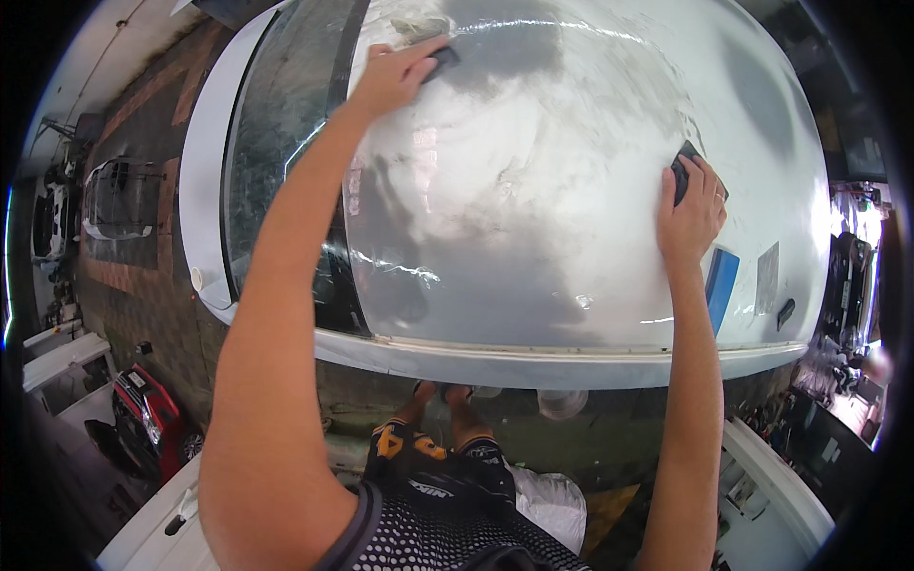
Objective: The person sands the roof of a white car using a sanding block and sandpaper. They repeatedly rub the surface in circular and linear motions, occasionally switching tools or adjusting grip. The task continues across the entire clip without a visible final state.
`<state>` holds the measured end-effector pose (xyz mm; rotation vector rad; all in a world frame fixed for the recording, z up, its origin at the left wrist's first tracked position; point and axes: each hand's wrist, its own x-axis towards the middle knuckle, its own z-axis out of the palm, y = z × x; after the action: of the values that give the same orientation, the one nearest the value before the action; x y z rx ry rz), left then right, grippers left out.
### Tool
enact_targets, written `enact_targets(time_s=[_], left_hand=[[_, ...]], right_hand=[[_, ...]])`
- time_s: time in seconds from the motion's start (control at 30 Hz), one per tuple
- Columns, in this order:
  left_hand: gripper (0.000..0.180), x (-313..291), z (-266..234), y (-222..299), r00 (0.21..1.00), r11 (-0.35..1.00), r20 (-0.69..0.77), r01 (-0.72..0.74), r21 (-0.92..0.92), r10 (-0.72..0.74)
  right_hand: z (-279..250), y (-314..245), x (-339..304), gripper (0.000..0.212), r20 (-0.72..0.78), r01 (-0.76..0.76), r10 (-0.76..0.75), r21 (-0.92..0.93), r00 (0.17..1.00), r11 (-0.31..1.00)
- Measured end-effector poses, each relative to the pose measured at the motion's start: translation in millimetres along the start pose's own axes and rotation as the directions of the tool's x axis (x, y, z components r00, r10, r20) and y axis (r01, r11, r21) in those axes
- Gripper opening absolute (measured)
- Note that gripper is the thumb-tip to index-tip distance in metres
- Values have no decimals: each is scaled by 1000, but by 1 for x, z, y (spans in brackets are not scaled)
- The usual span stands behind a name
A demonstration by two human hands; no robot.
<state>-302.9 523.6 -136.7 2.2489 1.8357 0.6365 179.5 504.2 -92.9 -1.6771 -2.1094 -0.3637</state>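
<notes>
The white car roof [533, 228] in front of me is smeared with wet grey and whitish patches. Near its far left part, beside the windshield edge, my left hand [398, 76] is closed on a small dark pad [442, 63] against the surface. My right hand [693, 211] grips a black block [682, 181] pressed on the roof's right side, fingers wrapped over it. Just below that hand lies a long blue block [722, 290]. Next to it are a grey sheet [767, 278], which looks like sandpaper, and a small black piece [785, 312].
The car's glass [286, 143] lies to the left of the roof. A raised rail [533, 357] runs along the near roof edge, between me and the roof. A red car [157, 419] stands at the lower left. White panels [781, 485] are at the lower right.
</notes>
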Motion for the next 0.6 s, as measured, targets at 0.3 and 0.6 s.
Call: enact_targets(time_s=[0.3,0.6], left_hand=[[47,13,39,29,958,990,-265,-131,-57,112],[51,-51,34,21,965,989,-253,-95,-113,64]], right_hand=[[3,-12,2,35,1,-1,1,-7,1000,1000],[3,-7,0,35,2,-14,14,-15,1000,1000]])
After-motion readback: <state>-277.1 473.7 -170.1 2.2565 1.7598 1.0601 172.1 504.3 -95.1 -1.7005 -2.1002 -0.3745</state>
